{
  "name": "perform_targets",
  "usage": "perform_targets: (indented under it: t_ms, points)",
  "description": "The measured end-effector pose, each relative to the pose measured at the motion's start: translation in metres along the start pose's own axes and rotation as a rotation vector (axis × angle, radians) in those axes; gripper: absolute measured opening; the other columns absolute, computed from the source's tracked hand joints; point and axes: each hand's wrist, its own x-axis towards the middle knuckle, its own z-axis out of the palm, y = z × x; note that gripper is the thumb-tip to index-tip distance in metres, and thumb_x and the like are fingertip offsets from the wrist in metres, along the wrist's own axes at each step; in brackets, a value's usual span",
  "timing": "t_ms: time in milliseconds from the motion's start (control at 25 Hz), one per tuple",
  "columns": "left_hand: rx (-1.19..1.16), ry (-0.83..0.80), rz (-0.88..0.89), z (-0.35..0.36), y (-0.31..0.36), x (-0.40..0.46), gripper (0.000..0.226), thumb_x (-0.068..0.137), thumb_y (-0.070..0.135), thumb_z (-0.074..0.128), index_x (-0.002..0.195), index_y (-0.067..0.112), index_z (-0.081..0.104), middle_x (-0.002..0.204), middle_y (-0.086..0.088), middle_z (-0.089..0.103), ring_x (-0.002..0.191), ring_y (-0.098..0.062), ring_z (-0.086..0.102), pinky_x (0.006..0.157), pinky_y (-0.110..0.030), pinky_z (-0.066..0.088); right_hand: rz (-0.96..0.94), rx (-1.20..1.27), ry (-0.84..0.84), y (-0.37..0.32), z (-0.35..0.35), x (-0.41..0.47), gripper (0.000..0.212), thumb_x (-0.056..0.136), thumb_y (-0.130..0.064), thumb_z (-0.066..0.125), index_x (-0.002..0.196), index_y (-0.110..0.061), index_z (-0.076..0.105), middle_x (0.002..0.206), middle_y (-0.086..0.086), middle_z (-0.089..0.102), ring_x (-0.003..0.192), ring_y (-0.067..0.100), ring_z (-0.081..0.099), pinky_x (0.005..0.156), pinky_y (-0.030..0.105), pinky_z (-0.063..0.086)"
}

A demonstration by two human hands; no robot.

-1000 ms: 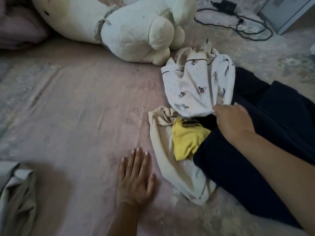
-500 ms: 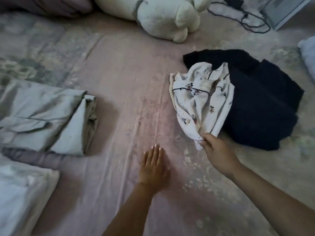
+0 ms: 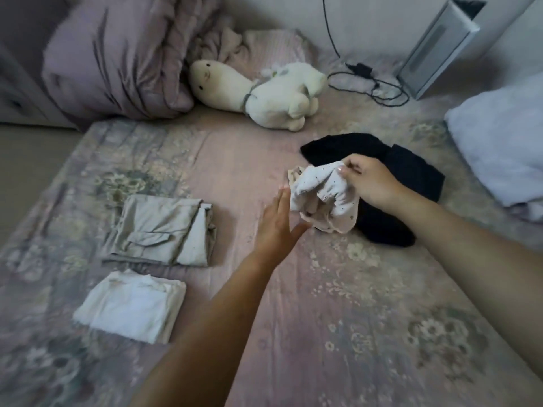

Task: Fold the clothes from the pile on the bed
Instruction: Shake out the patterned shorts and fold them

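Note:
A crumpled white printed garment (image 3: 321, 198) hangs lifted over the bed, and my right hand (image 3: 368, 180) is shut on its upper edge. My left hand (image 3: 277, 223) is open with fingers straight, reaching toward the garment's left side and touching or nearly touching it. Behind and under the garment lies a dark navy garment (image 3: 405, 183), unfolded, on the bed (image 3: 338, 304). On the left side of the bed lie two folded items: grey-green trousers (image 3: 160, 230) and, nearer to me, a white folded cloth (image 3: 132, 306).
A white plush toy (image 3: 264, 92) lies at the back, beside a mauve pillow and duvet (image 3: 117, 60). A black cable with adapter (image 3: 367, 80) and a grey box (image 3: 437, 48) sit at the back right. A pale blue blanket (image 3: 502, 148) lies at the right edge.
My right hand has lifted the printed garment off the dark one and bunched it. My left hand has risen off the bed toward it. The view has pulled back.

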Motion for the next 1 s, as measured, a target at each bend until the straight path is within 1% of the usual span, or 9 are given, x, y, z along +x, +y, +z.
perform_targets:
  t_ms: [200,360,480,560,680,760,800,880,1000]
  points:
    - [-0.313,0.064,-0.068,-0.085,0.071,0.022,0.079,0.067,0.033,0.079,0.132,0.005,0.044,0.114,-0.006,0.060,0.103,-0.019,0.056,0.089,-0.041,0.046,-0.044,0.208,0.026,-0.087,-0.056,-0.029,0.015,0.096,-0.018,0.053,0.084,-0.021,0.062,0.093,0.004,0.066,0.092,0.018,0.060,0.089,0.033,0.047]
    - [-0.424,0.088,-0.056,-0.119,0.114,0.015,0.069,0.074,0.021,0.080,0.132,0.017,0.043,0.094,0.010,0.056,0.073,0.004,0.050,0.075,-0.023,0.044,-0.022,0.473,-0.029,-0.130,-0.082,-0.063,0.019,0.099,-0.016,0.045,0.085,-0.017,0.058,0.090,0.006,0.063,0.093,0.024,0.059,0.093,0.044,0.048]
    - [-0.466,0.094,-0.091,-0.131,0.139,0.003,0.021,0.083,0.020,0.071,0.091,0.025,0.052,0.065,0.013,0.045,0.055,0.000,0.041,0.060,-0.030,0.040,0.020,0.546,-0.003,-0.140,-0.087,-0.087,0.019,0.100,-0.017,0.043,0.086,-0.016,0.056,0.089,0.006,0.061,0.094,0.025,0.057,0.093,0.043,0.048]
    - [-0.498,0.099,-0.094,-0.141,0.150,-0.008,0.011,0.087,0.018,0.064,0.084,0.020,0.054,0.062,0.011,0.046,0.055,-0.007,0.042,0.058,-0.036,0.043,0.047,0.389,0.006,-0.143,-0.091,-0.108,0.012,0.098,-0.027,0.049,0.100,-0.017,0.054,0.099,0.003,0.059,0.097,0.022,0.056,0.087,0.038,0.048]
    - [-0.501,0.084,-0.069,-0.167,0.161,-0.019,0.011,0.086,0.014,0.064,0.097,0.012,0.064,0.071,0.002,0.058,0.060,-0.004,0.049,0.061,-0.030,0.048,0.009,0.008,-0.115,-0.143,-0.091,-0.144,0.074,0.081,-0.047,0.067,0.139,-0.029,0.026,0.126,-0.008,0.031,0.114,0.011,0.038,0.095,0.027,0.036]
    - [-0.446,0.033,-0.003,-0.187,0.171,-0.020,0.015,0.084,0.009,0.066,0.098,0.011,0.066,0.070,0.006,0.058,0.056,0.005,0.047,0.058,-0.018,0.041,-0.079,-0.348,-0.130,-0.142,-0.082,-0.163,0.087,0.073,-0.049,0.074,0.139,-0.041,0.017,0.122,-0.005,0.022,0.111,0.016,0.041,0.093,0.031,0.040]
    - [-0.402,0.011,0.040,-0.196,0.176,-0.020,0.019,0.083,0.008,0.066,0.101,0.011,0.065,0.069,0.009,0.056,0.055,0.006,0.048,0.057,-0.016,0.039,-0.120,-0.507,-0.092,-0.140,-0.078,-0.167,0.080,0.075,-0.044,0.072,0.135,-0.042,0.020,0.118,-0.001,0.023,0.102,0.021,0.049,0.082,0.032,0.046]
    - [-0.299,-0.012,0.136,-0.211,0.184,-0.021,0.034,0.079,0.004,0.064,0.112,0.010,0.057,0.070,0.007,0.053,0.056,-0.001,0.047,0.054,-0.018,0.037,-0.149,-0.605,0.035,-0.142,-0.077,-0.171,0.058,0.081,-0.026,0.062,0.129,-0.034,0.029,0.113,0.003,0.025,0.083,0.025,0.051,0.060,0.032,0.043]
    - [-0.049,0.011,0.218,-0.227,0.180,-0.017,0.053,0.071,-0.008,0.057,0.122,0.004,0.047,0.094,-0.013,0.054,0.077,-0.028,0.053,0.062,-0.033,0.044,-0.113,-0.440,0.242,-0.140,-0.092,-0.165,0.032,0.087,-0.009,0.051,0.117,-0.017,0.046,0.109,0.003,0.029,0.084,0.028,0.051,0.067,0.041,0.050]
